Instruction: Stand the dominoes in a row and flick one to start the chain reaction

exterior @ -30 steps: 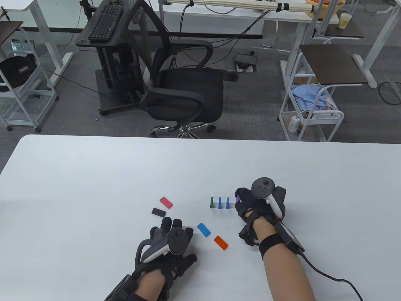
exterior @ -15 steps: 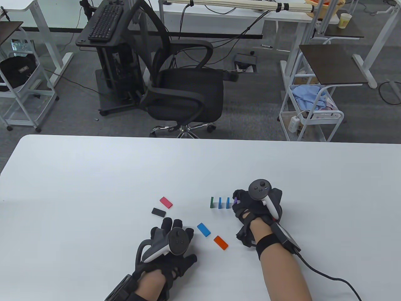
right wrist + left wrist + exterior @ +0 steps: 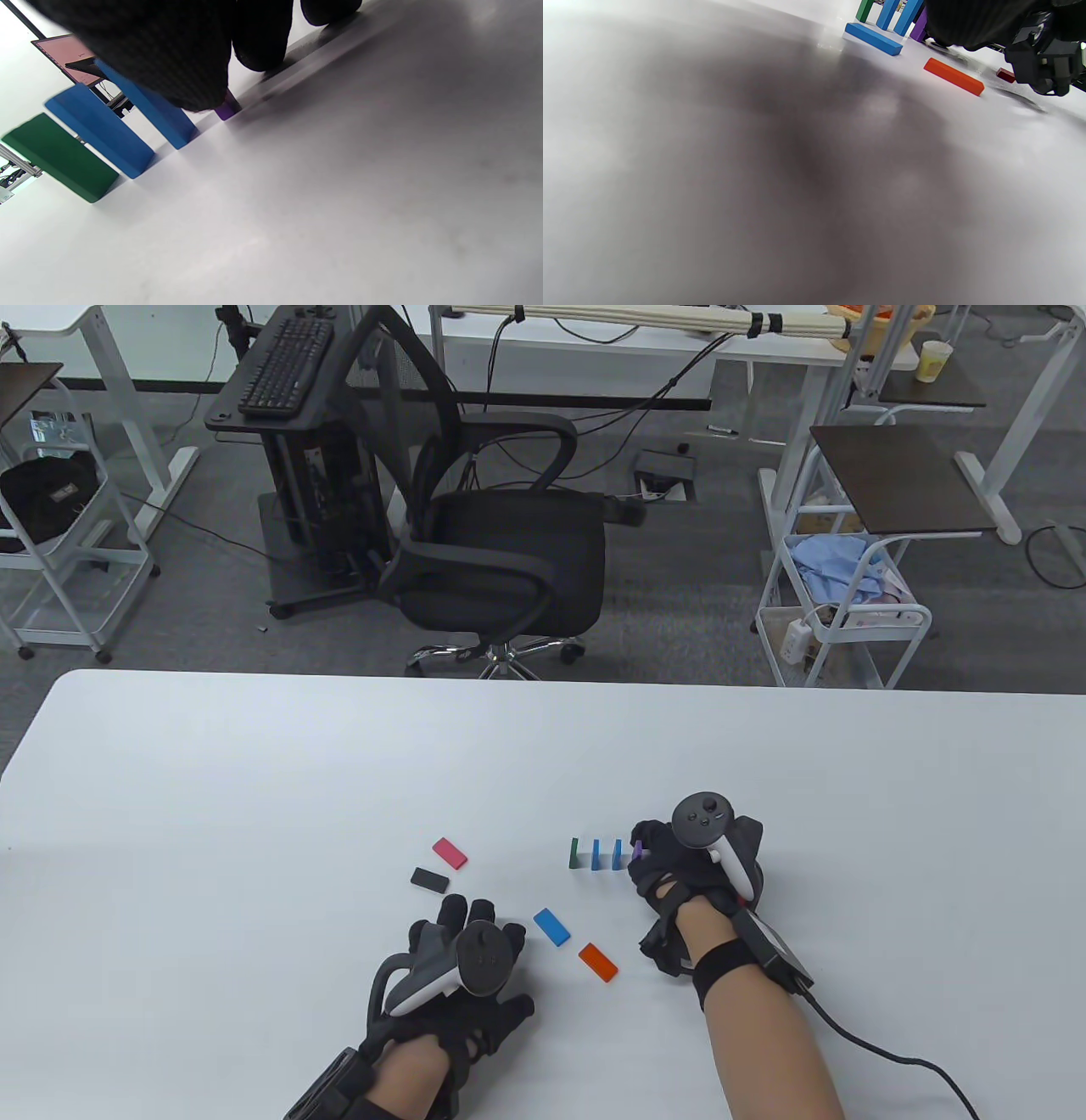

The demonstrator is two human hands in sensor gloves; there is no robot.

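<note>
A green domino (image 3: 574, 853) and two blue dominoes (image 3: 596, 855) (image 3: 617, 855) stand in a row on the white table (image 3: 254, 780). At the row's right end my right hand (image 3: 649, 848) pinches a purple domino (image 3: 637, 852), whose lower corner (image 3: 227, 107) touches the table beside the nearest blue one (image 3: 148, 111). My left hand (image 3: 462, 929) rests flat on the table, fingers spread, holding nothing. Lying flat are a pink domino (image 3: 450, 853), a black one (image 3: 429, 880), a blue one (image 3: 552, 926) and an orange one (image 3: 598, 963).
A small dark red piece (image 3: 1005, 75) lies on the table beyond the orange domino (image 3: 953, 76). A black office chair (image 3: 501, 551) stands past the table's far edge. A black cable (image 3: 882, 1052) trails from my right wrist to the lower right.
My right hand has moved slightly left with the purple domino, bringing it down next to the nearest blue one. The left hand has not moved.
</note>
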